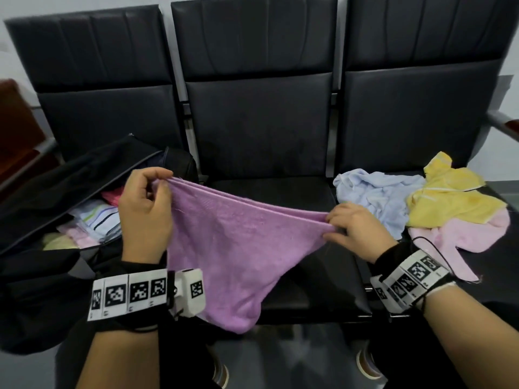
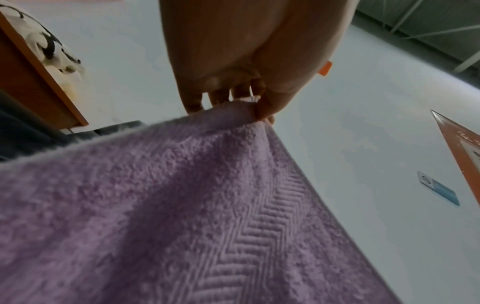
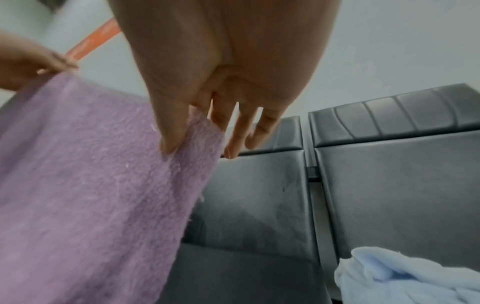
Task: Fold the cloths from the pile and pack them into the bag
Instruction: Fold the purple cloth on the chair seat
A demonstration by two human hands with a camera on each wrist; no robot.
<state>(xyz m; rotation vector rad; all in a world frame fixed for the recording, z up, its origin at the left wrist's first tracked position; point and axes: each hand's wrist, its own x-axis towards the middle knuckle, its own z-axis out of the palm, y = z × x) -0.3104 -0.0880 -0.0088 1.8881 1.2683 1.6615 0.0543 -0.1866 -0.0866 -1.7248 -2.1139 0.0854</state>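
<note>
A purple towel point(image 1: 224, 248) hangs doubled over the middle seat, held up by both hands. My left hand point(image 1: 146, 203) pinches its left top corner point(image 2: 241, 111) above the bag. My right hand point(image 1: 354, 228) pinches the right top corner point(image 3: 192, 131) between thumb and forefinger, the other fingers straight. The open black bag point(image 1: 56, 189) lies on the left seat with folded striped and pink cloths point(image 1: 92, 217) inside. The pile on the right seat holds a light blue cloth point(image 1: 376, 197), a yellow cloth point(image 1: 449, 197) and a pink cloth point(image 1: 460, 234).
Three black padded seats point(image 1: 261, 130) in a row stand against a white wall. A metal armrest point(image 1: 502, 122) sticks out at the far right. A brown wooden piece of furniture point(image 1: 16, 127) stands at the far left. My shoes show on the floor below.
</note>
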